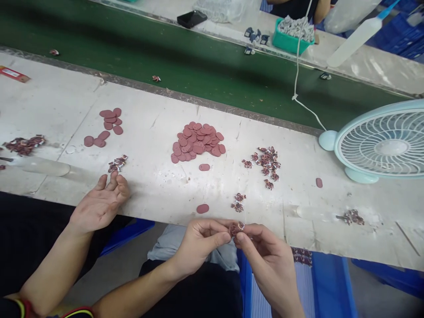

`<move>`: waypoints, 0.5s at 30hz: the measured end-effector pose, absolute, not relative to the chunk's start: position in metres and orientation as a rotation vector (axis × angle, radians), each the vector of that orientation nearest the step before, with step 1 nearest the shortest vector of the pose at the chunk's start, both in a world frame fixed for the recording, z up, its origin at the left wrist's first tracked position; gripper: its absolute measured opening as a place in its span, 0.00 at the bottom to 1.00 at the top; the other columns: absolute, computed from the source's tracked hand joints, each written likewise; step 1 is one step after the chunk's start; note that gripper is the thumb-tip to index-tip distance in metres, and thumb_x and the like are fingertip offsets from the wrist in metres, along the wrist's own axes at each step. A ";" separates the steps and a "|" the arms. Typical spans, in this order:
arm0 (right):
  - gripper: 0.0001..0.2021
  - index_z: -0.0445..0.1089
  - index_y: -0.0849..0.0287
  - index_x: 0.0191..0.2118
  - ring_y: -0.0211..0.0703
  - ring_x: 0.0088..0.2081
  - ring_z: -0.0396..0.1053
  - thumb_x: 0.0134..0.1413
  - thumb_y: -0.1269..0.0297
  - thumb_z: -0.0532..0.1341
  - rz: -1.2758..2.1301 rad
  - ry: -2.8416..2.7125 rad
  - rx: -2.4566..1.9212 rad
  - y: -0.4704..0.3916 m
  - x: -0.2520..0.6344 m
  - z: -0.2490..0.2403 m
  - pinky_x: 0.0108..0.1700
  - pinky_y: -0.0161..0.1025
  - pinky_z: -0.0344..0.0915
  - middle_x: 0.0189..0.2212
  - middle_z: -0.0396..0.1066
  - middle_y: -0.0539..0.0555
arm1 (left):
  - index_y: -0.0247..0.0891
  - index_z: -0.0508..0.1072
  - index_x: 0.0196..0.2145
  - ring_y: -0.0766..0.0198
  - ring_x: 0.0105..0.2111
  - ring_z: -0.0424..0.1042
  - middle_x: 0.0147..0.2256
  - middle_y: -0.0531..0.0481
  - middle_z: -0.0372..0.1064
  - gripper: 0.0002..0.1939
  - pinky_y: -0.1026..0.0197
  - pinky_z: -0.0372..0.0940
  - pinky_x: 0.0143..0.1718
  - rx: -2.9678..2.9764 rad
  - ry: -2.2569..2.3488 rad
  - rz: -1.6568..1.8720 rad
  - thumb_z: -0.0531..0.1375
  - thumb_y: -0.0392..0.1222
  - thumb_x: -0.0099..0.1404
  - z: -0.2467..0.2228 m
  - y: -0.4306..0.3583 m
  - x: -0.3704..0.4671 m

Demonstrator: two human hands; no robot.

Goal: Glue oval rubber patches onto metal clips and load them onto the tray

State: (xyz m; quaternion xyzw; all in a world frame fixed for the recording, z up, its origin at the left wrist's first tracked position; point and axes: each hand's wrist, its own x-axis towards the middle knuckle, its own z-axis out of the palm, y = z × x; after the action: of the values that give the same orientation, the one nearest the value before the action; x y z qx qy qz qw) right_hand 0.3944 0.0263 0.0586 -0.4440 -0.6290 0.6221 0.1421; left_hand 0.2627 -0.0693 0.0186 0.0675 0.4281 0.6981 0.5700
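Observation:
Between the fingertips of both hands, at the table's front edge, is a small dark red-brown figurine (234,229) with a bit of white and yellow. My left hand (198,245) pinches it from the left, my right hand (266,256) from the right. Just beyond them lie a few similar figurines (238,202) and a single reddish oval disc (202,208). Another oval disc (204,167) lies in front of a heap of such discs (198,140). A larger cluster of figurines (267,161) sits right of the heap.
Another person's hand (102,201) is palm up at the left, near more figurines (117,163). A pale fan (387,143) stands at the right. Clear bottles (314,213) lie on the white table (159,190). Beyond runs a green belt (132,66); a blue crate (331,282) is below.

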 end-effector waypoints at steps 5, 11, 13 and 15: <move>0.09 0.77 0.54 0.39 0.45 0.35 0.77 0.54 0.57 0.68 1.768 -1.807 -1.256 0.026 0.396 0.054 0.40 0.40 0.76 0.34 0.79 0.55 | 0.39 0.82 0.29 0.52 0.48 0.77 0.43 0.44 0.81 0.01 0.52 0.68 0.54 0.166 1.027 1.657 0.69 0.36 0.59 0.018 -0.068 0.265; 0.12 0.78 0.51 0.37 0.49 0.33 0.78 0.48 0.53 0.71 1.656 -1.806 -1.337 0.026 0.395 0.054 0.40 0.43 0.79 0.34 0.80 0.55 | 0.39 0.83 0.30 0.52 0.47 0.78 0.44 0.43 0.81 0.01 0.50 0.68 0.54 0.179 0.937 1.703 0.70 0.37 0.57 0.024 -0.067 0.271; 0.11 0.79 0.49 0.35 0.51 0.33 0.78 0.47 0.51 0.71 1.605 -1.807 -1.355 0.025 0.393 0.057 0.42 0.46 0.79 0.33 0.80 0.54 | 0.38 0.83 0.31 0.52 0.48 0.77 0.45 0.42 0.80 0.02 0.50 0.67 0.54 0.179 0.900 1.723 0.70 0.37 0.57 0.026 -0.067 0.272; 0.09 0.79 0.47 0.34 0.52 0.34 0.79 0.47 0.51 0.71 1.582 -1.790 -1.347 0.024 0.391 0.060 0.42 0.46 0.80 0.31 0.80 0.53 | 0.38 0.83 0.31 0.52 0.48 0.77 0.46 0.42 0.80 0.03 0.50 0.68 0.54 0.165 0.888 1.734 0.71 0.37 0.57 0.026 -0.067 0.272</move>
State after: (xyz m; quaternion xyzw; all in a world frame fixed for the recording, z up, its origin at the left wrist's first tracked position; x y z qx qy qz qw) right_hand 0.3911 0.0238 0.0602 -0.4815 -0.6398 0.5654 0.1981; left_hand 0.2719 -0.0665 0.0259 0.0701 0.3767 0.7353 0.5590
